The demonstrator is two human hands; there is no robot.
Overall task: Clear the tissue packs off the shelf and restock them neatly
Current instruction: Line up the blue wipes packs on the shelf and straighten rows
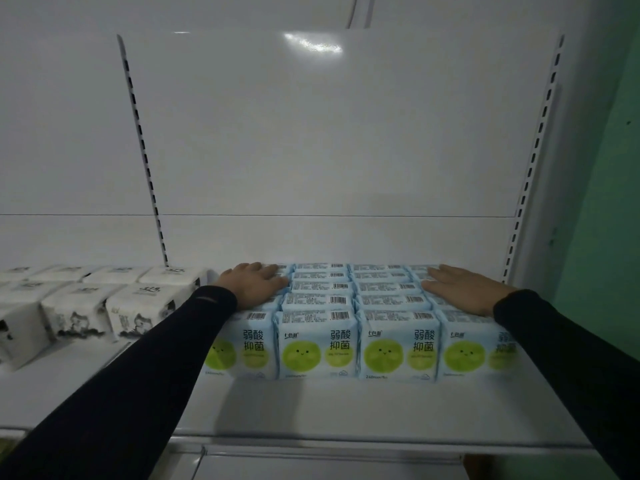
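The white shelf (311,407) carries two product groups. To the left, white tissue packs with black ink-style artwork (86,299) stand in rows, extending out of view at the left edge. Just beside them, to the right, the light-blue tissue packs (322,327) form a tight block four columns wide and several rows deep, set back toward the white back panel (311,133); the front row faces forward, showing green round faces and printed characters, and barcodes are visible on the top faces. A strip of bare shelf lies in front of the block. Slotted uprights (145,161) run up the panel on both sides, and a green wall (602,202) borders the unit on the right. Both arms wear dark sleeves (138,375); the left sleeve crosses in front of the leftmost front pack and partly hides it. The left hand (254,282) rests palm-down on the top of the block's left column, fingers extended and lying flat. The right hand (464,289) rests likewise on the right column, fingers straight and together. Neither hand grips a pack.
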